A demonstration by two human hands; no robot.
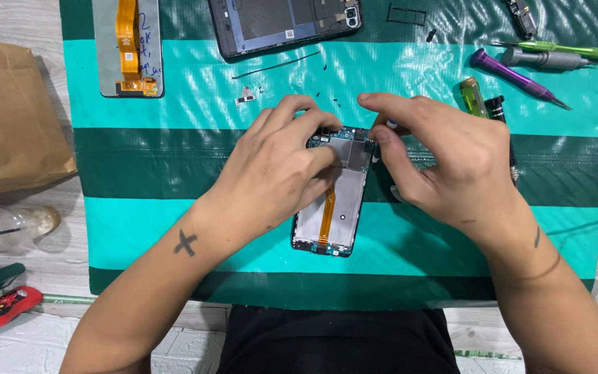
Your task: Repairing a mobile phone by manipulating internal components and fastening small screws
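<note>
The phone (337,201) lies face down in the middle of the striped mat (174,173), with its back already off and its insides bare, so the opening-up looks done; judging by the loose parts around it, the stripping of its upper end is under way and the lower half is not yet touched. The left hand (278,166) rests on the phone's upper left, fingers curled and pressing on its top edge. The right hand (437,159) sits at the phone's upper right corner, thumb and forefinger pinched close together on something small there; what they grip I cannot tell. The phone shows a pale metal plate, an orange ribbon cable running down its length, and a dark board at the top end. Beyond the phone lies a back shell (285,24), and beyond and left of it a spare screen (131,47) with its own orange cable. Tiny screws (327,97) dot the mat just above the phone. Right of it lie screwdrivers (517,77).
</note>
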